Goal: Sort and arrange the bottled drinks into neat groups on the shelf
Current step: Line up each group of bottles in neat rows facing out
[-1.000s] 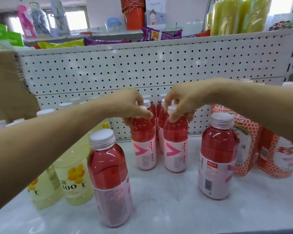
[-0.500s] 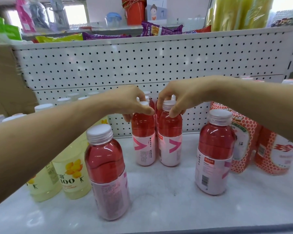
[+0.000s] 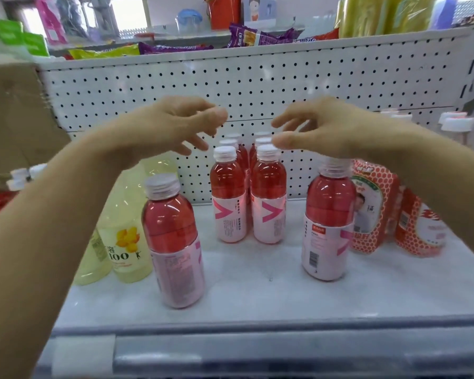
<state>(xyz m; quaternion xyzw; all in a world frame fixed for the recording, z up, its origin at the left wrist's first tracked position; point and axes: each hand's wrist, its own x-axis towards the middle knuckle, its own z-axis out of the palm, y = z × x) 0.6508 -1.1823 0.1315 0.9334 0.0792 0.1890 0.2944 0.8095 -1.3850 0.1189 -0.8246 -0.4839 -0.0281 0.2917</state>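
Observation:
Two rows of pink drink bottles stand at the back of the white shelf (image 3: pixel 257 291); the front pair are the left bottle (image 3: pixel 228 198) and the right bottle (image 3: pixel 268 198). My left hand (image 3: pixel 173 124) hovers above and left of them with fingers spread, holding nothing. My right hand (image 3: pixel 312 129) hovers above and right of them, also spread and empty. A loose pink bottle (image 3: pixel 175 242) stands front left. Another pink bottle (image 3: pixel 327 228) stands at the right.
Pale yellow bottles (image 3: pixel 126 236) stand at the left. Orange-patterned bottles (image 3: pixel 375 206) stand at the right. A white pegboard wall (image 3: pixel 257 86) backs the shelf. A cardboard box (image 3: pixel 14 116) is at the far left. Snack bags lie on the upper shelf.
Both hands have let go of the caps of the front two pink bottles and lifted up and apart. Those bottles now stand close against the rows behind them.

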